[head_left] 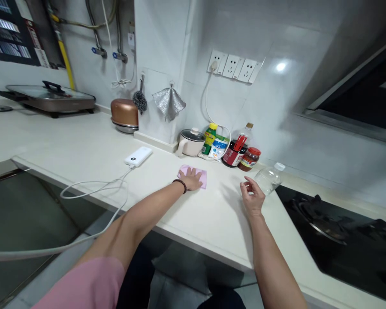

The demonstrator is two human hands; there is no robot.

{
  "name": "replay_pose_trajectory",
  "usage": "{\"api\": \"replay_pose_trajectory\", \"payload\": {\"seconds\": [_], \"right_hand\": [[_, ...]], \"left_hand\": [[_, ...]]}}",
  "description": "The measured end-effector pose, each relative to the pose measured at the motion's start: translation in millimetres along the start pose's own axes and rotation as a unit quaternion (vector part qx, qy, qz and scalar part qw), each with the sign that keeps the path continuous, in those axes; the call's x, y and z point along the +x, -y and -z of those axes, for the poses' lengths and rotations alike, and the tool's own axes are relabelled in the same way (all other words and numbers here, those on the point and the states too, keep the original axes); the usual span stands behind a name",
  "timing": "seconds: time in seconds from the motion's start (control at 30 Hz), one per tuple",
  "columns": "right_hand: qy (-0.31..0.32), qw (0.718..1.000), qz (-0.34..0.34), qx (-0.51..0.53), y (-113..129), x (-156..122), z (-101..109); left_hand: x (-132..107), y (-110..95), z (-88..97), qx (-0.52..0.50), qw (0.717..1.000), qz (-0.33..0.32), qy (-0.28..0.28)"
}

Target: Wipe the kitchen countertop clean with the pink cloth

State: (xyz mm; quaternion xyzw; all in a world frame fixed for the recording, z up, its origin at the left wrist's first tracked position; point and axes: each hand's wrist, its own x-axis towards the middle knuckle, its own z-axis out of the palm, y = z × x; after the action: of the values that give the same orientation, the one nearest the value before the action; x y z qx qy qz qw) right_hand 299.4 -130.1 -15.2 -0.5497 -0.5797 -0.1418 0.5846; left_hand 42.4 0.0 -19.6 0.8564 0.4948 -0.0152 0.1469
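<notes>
My left hand [191,179], with a dark beaded bracelet on the wrist, lies flat with fingers spread on a pink cloth [203,178]. The cloth is pressed against the white countertop [212,219]. To the right, my right hand [252,196] is raised a little over the counter, its fingers loosely bent with a gap between thumb and forefinger. Nothing shows in its grasp. Close behind it is a clear bottle [270,178] with a white cap; whether the fingers touch it I cannot tell.
A white power bank [139,156] trails a cable across the counter's front edge. Along the wall are a small electric pot [193,142], a green bottle [209,139], a dark jar [234,153] and a red-lidded jar [250,159]. A black gas hob [328,231] is at right.
</notes>
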Motion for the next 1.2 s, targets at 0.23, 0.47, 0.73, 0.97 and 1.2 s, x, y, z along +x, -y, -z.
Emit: {"api": "replay_pose_trajectory", "payload": {"seconds": [0.23,0.47,0.73,0.97,1.2], "right_hand": [[0.002,1.000,-0.006,0.013,1.6,-1.6,-9.4],[0.003,1.000,-0.010,0.017,4.8,-2.3,-9.5],[-0.005,1.000,-0.002,0.024,7.3,-1.7,-1.2],[-0.007,0.998,0.062,0.033,24.4,3.3,9.2],[0.029,0.991,0.125,0.043,46.2,0.3,12.8]], "left_hand": [[-74.2,-40.9,-23.7,0.016,0.995,-0.089,0.045],[-88.3,-113.1,-58.3,0.010,0.970,-0.233,0.066],[-1.9,-144.1,-42.4,-0.005,0.979,-0.201,0.030],[68.5,-152.8,-29.1,-0.001,0.993,-0.115,0.022],[135.8,-149.6,-23.1,-0.033,0.994,-0.101,-0.014]]}}
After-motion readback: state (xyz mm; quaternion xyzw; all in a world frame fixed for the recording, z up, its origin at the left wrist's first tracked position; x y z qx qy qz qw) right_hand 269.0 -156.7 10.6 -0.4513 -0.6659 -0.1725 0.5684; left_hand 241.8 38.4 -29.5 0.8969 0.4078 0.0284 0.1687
